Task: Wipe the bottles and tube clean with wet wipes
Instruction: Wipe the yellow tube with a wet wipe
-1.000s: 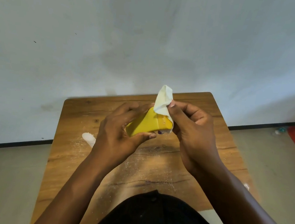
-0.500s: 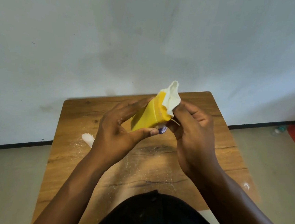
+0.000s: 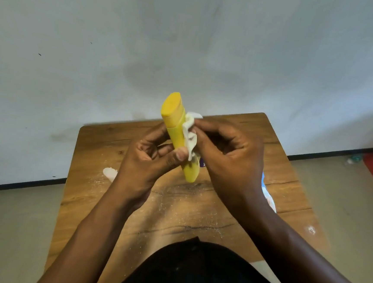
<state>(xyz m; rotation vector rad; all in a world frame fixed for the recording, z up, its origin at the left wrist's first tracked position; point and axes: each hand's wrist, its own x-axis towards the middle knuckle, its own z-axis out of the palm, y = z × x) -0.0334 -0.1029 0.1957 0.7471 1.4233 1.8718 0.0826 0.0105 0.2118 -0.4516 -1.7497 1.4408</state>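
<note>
Lap: a dark garment [image 3: 194, 275] fills the bottom edge, nearest the camera, overlapping the near edge of the bench.
Bench: a wooden top [image 3: 291, 173] with white powder scattered across its middle.
Left hand: the left hand [image 3: 147, 160] grips the yellow tube's lower half, thumb across the front, fingers curled behind.
Right hand: the right hand [image 3: 231, 158] pinches a crumpled white wet wipe [image 3: 190, 137] against the tube's right side.
Yellow tube: the yellow tube [image 3: 176, 131] is held above the bench, nearly upright, its cap end up and tilted slightly left.
White object: a powder-dusted white object [image 3: 110, 173] lies on the bench, partly hidden by the left wrist.
Packet: a blue-and-white packet [image 3: 267, 196] peeks out beside the right forearm.
Wall: a pale wall [image 3: 190, 40] rises behind the bench.
</note>
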